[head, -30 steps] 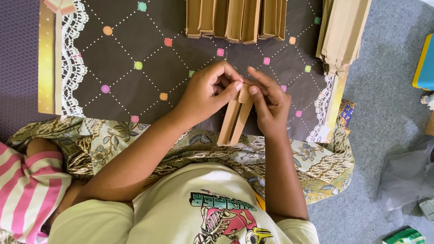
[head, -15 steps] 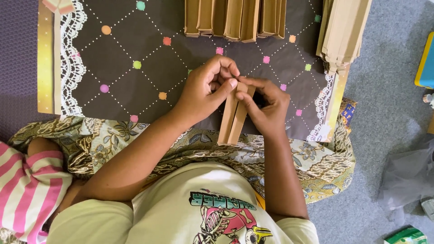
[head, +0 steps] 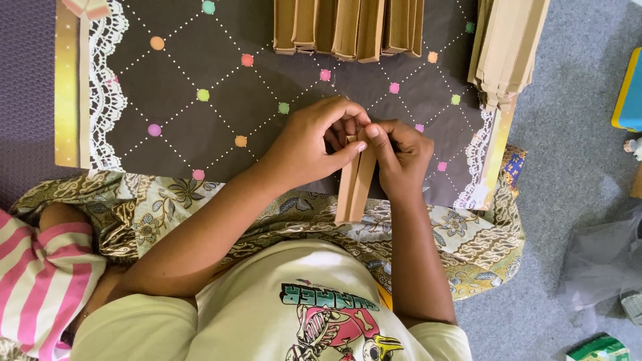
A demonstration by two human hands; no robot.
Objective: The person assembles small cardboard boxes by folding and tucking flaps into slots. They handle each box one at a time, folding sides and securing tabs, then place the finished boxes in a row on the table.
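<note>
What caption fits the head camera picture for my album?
Both hands, left hand and right hand, pinch a folded brown paper strip above a dark dotted mat.

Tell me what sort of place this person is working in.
Probably a home floor used for handcraft: a grey carpet, a dark dotted mat with lace edging, and folded brown paper pieces stacked on it. Both hands pinch one such folded piece.

Bare dark mat (head: pixel 200 127) lies open leftward; folded brown pieces (head: pixel 348 27) crowd the far edge
</note>
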